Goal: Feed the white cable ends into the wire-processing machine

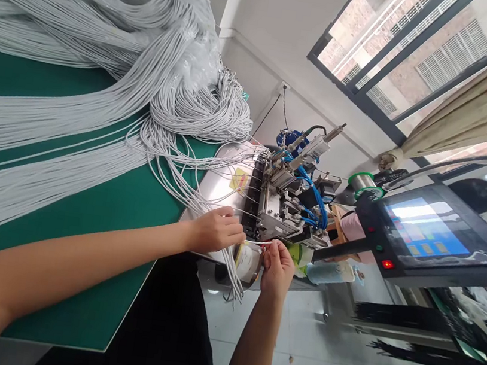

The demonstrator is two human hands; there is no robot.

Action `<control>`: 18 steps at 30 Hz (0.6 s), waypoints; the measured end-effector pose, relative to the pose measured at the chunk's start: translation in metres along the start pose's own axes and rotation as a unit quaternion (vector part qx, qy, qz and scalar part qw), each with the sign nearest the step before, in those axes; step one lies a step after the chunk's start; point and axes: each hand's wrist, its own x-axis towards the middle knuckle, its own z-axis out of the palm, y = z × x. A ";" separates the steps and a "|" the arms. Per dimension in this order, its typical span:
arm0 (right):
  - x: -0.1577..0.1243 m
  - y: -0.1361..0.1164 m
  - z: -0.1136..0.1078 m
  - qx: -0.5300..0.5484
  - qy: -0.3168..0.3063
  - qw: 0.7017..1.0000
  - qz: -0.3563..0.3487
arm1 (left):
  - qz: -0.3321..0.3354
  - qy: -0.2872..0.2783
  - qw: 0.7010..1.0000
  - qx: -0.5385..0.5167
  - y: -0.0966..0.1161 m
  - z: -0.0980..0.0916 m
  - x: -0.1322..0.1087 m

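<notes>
Two bare hands are working just below the centre of the view, the left hand (219,231) sitting at about seven o'clock and the right hand (277,266) at about five, with twelve at the top. Between them a single pale cable (257,243) is stretching nearly straight, its long axis lying from nine to three and its right-hand end pointing to three o'clock. The right hand is pinching that end between thumb and forefinger, no gap showing; the left is curling its fingers closed on the other end of the span, so the cable is leaving the left fingertips toward three and meeting the right ones. Whether the left palm is also gripping the grey-white bundle (171,179) passing beneath it cannot be told; the bundle's loose ends (233,278) are hanging toward five o'clock. Toward half past eight a green tabletop (131,209) is spreading, and toward ten a large heap of cables (163,44) is lying partly under clear plastic. Just beyond the hands, toward three, a metal machine (276,205) with blue tubes is standing; farther that way a lit screen (435,234) is tilting. Farthest off, between one and two, a window (372,37) is showing a building outside.
</notes>
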 end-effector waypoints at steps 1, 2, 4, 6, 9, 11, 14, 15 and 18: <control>0.000 0.000 0.001 0.002 0.001 1.000 -0.001 | -0.003 -0.003 1.000 0.001 0.000 0.001 0.000; 0.001 0.001 0.001 0.002 0.001 1.000 0.000 | -0.005 -0.007 1.000 0.004 0.000 0.001 0.001; 0.002 0.002 0.001 -0.005 0.003 1.000 0.004 | -0.007 -0.016 1.000 0.008 0.000 0.003 0.002; 0.003 0.003 -0.001 -0.011 0.003 1.000 0.007 | -0.010 -0.022 1.000 0.013 0.000 0.006 0.002; 0.005 0.003 -0.005 -0.009 -0.010 1.000 0.017 | -0.019 -0.032 0.999 0.019 0.000 0.009 0.002; 0.006 0.002 -0.008 -0.010 -0.031 0.999 0.036 | -0.028 -0.042 0.998 0.023 -0.001 0.010 0.002; 0.009 0.000 -0.013 -0.034 -0.055 0.996 0.066 | -0.046 -0.060 0.997 0.023 -0.001 0.010 0.001; 0.011 0.000 -0.015 -0.049 -0.058 0.995 0.070 | -0.053 -0.065 0.996 0.021 -0.001 0.010 0.001; 0.017 0.003 -0.019 -0.124 -0.065 0.989 0.052 | -0.060 -0.066 0.996 0.014 -0.001 0.011 -0.001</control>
